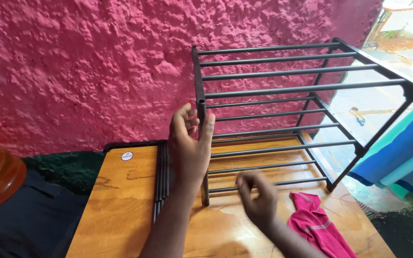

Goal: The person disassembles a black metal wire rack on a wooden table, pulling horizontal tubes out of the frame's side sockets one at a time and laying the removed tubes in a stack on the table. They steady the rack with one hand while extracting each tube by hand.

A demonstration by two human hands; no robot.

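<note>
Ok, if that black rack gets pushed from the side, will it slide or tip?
The rack probably tips rather than slides: it looks tall on thin legs. Its open thin-tube frame suggests it is light. The left hand grips a corner post, so it may be steadied there.

One label only: a small round sticker, white with a reddish mark, stuck flat on the wooden tabletop near its far left corner, left of centre in the frame, just left of the bundle of dark rods. Print too small to make out. No packages, signs or screens anywhere else.
</note>
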